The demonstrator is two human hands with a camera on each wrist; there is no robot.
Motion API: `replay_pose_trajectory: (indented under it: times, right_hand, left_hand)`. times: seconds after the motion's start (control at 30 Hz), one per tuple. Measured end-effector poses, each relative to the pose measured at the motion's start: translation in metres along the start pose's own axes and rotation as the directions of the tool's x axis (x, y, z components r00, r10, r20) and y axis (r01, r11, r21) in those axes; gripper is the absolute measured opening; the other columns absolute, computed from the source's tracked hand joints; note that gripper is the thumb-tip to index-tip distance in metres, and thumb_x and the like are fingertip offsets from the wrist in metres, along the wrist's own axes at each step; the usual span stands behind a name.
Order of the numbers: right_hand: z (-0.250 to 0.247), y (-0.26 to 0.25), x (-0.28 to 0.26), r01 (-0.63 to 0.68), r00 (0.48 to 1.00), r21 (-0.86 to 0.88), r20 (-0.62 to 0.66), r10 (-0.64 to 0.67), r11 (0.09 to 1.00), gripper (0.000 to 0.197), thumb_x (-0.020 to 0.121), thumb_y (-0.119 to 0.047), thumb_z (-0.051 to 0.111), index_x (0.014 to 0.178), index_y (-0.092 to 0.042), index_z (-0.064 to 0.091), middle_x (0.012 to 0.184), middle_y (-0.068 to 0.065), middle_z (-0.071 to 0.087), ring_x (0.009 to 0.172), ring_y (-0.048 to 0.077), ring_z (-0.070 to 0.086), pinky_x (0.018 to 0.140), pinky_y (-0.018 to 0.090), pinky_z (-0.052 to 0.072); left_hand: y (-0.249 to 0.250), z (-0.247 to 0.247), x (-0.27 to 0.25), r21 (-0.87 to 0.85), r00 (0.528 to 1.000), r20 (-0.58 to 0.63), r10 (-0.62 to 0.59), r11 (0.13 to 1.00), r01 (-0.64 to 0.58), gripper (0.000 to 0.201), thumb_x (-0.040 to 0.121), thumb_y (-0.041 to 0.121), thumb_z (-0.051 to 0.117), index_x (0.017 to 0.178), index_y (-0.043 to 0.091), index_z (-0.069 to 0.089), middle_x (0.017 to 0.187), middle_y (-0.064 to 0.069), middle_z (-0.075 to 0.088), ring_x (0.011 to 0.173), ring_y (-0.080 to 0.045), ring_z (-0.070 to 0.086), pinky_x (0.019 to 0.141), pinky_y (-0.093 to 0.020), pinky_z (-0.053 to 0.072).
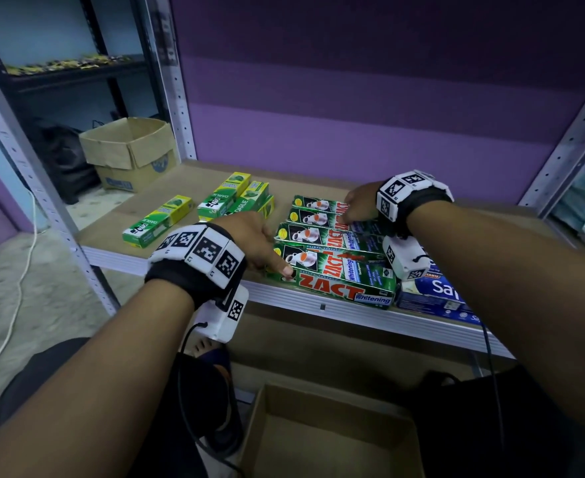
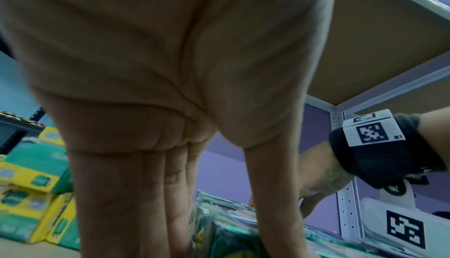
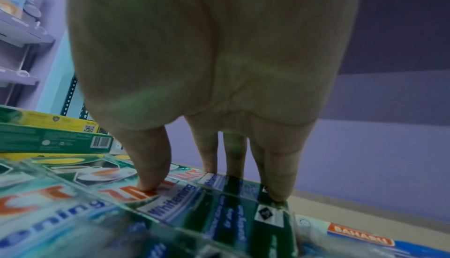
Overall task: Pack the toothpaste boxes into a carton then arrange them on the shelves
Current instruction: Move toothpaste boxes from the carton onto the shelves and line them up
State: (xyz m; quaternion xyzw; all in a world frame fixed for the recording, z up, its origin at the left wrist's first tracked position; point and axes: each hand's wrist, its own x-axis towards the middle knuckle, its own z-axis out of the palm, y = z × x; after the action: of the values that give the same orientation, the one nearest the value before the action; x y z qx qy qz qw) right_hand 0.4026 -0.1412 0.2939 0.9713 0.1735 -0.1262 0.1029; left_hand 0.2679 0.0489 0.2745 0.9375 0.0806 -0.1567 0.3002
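- The left hand rests on the left end of the green Zact boxes, thumb on the front box and straight fingers down that end; it clasps nothing.
- The right hand presses straight fingertips on the far boxes, likewise not closed.
- The boxes lie side by side on the shelf, above the carton.
- They look light, stiff and glossy; squeezing the row from both ends should lift several.
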Motion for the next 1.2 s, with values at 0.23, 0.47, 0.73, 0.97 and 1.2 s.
replay_pose_trajectory:
  times: [0.23,0.47,0.73,0.97,1.2]
  right_hand:
    - [0.002,-0.003,-0.01,-0.008,1.0,-0.024,-0.004,0.008,1.0,0.058,0.1,-0.044,0.045,0.144,-0.006,0.044,0.148,0.015,0.045,0.134,0.028,0.045,0.112,0.038,0.038]
    - [0.003,-0.006,-0.017,-0.015,0.999,-0.078,0.032,0.017,0.997,0.054,0.103,-0.04,0.04,0.145,-0.007,0.042,0.149,0.014,0.043,0.135,0.026,0.044,0.109,0.033,0.037]
    - [0.008,0.004,-0.016,0.06,0.996,-0.099,0.076,-0.053,0.993,0.066,0.101,-0.053,0.04,0.157,-0.026,0.018,0.163,0.004,0.022,0.149,0.027,0.022,0.119,0.041,0.021]
    - [0.004,0.004,-0.011,0.075,0.992,-0.112,0.109,-0.063,0.991,0.063,0.101,-0.051,0.04,0.156,-0.022,0.025,0.16,0.004,0.029,0.145,0.026,0.029,0.116,0.041,0.026]
    - [0.001,0.001,-0.011,0.079,0.99,-0.13,0.124,-0.063,0.988,0.058,0.103,-0.047,0.04,0.153,-0.018,0.032,0.155,0.007,0.038,0.14,0.026,0.038,0.114,0.04,0.031]
  left_hand:
    - [0.001,0.005,-0.002,0.004,0.999,0.048,-0.001,1.0,0.001,0.06,0.067,0.039,0.089,0.08,0.009,0.038,0.075,-0.014,0.029,0.075,-0.024,0.035,0.071,-0.035,0.031]
    - [0.007,0.013,-0.004,0.19,0.999,-0.019,0.046,0.981,-0.041,0.1,0.062,0.061,0.083,0.14,0.012,0.045,0.137,-0.007,0.055,0.123,-0.025,0.054,0.104,-0.04,0.046]
    - [0.005,0.016,-0.005,0.146,0.996,-0.057,0.067,0.988,-0.058,0.106,0.059,0.062,0.084,0.144,0.016,0.041,0.134,-0.011,0.057,0.12,-0.026,0.054,0.091,-0.031,0.044]
    - [0.004,0.019,-0.001,0.117,0.995,-0.077,0.059,0.992,-0.05,0.095,0.061,0.059,0.085,0.136,0.014,0.049,0.13,-0.003,0.058,0.117,-0.021,0.054,0.091,-0.028,0.043]
    - [0.004,0.018,0.003,0.099,0.996,-0.051,0.077,0.992,-0.072,0.099,0.061,0.06,0.084,0.141,0.017,0.047,0.14,-0.001,0.055,0.129,-0.021,0.05,0.109,-0.038,0.041]
